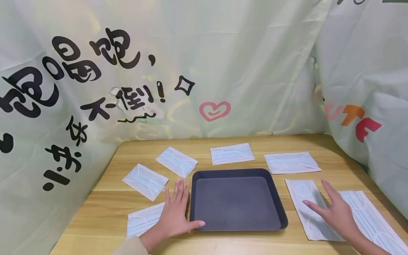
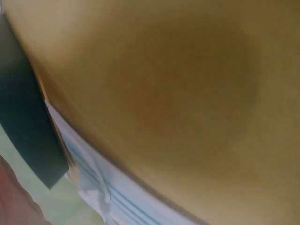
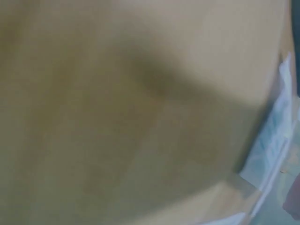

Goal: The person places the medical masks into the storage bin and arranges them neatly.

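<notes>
A dark grey rectangular tray (image 1: 236, 202) lies on the wooden table. My left hand (image 1: 176, 216) is at its left side, fingers extended along the wall and thumb over the front left corner. Partly under that hand is a pale blue face mask (image 1: 145, 217). My right hand (image 1: 339, 214) hovers with thumb and fingers spread, overlapping a face mask (image 1: 306, 202) right of the tray; nothing is in its grasp. In the left wrist view, the tray's dark wall (image 2: 28, 103) stands beside a mask (image 2: 101, 173). The right wrist view has a mask (image 3: 269, 145) near a blurred fingertip (image 3: 293, 201).
More face masks surround the tray: two at back left (image 1: 145, 181) (image 1: 176, 161), one behind it (image 1: 232, 154), one at back right (image 1: 291, 163), and one at far right (image 1: 373, 219). Printed cloth (image 1: 255, 71) hangs around the table (image 1: 102, 198).
</notes>
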The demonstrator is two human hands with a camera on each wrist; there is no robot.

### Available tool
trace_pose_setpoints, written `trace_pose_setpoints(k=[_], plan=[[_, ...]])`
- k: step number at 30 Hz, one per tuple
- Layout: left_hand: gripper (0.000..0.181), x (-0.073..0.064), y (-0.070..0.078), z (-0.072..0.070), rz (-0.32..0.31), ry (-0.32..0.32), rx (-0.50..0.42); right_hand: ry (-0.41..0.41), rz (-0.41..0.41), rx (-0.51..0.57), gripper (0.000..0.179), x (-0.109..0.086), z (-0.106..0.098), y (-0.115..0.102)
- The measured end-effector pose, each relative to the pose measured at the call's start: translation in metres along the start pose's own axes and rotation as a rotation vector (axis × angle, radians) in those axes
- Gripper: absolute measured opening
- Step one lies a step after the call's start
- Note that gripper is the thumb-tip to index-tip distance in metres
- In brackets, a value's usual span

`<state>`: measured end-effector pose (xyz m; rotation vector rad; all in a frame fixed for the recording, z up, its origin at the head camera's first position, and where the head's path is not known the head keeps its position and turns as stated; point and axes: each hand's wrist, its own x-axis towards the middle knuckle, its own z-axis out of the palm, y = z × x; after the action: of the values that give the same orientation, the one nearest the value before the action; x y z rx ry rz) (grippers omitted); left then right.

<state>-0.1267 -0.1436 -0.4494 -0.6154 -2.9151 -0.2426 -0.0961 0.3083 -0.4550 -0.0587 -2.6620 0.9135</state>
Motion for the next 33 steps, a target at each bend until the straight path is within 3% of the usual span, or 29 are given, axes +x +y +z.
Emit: trace_pose_setpoints(k=[4, 10, 18, 21, 29, 33], plan=[[0.121, -0.002, 0.004, 0.003, 0.014, 0.002, 0.005, 0.037, 0.092, -0.017, 0.085, -0.007, 0.001, 0.004], [0.125, -0.004, 0.005, 0.007, 0.028, 0.004, 0.009, 0.002, 0.212, -0.098, 0.079, -0.016, -0.001, 0.012], [0.126, -0.007, 0.005, 0.011, 0.047, 0.003, -0.008, -0.086, 0.544, -0.109, 0.082, -0.031, -0.008, 0.018], [0.127, -0.008, 0.004, 0.012, 0.057, 0.005, -0.009, -0.104, 0.626, -0.101, 0.081, -0.037, -0.009, 0.021], [0.128, -0.007, 0.005, 0.013, 0.069, 0.001, 0.003, -0.129, 0.639, -0.126, 0.079, -0.046, -0.013, 0.028], [0.128, -0.007, 0.006, 0.013, 0.059, -0.016, 0.011, -0.146, 0.684, -0.128, 0.083, -0.048, -0.013, 0.028]])
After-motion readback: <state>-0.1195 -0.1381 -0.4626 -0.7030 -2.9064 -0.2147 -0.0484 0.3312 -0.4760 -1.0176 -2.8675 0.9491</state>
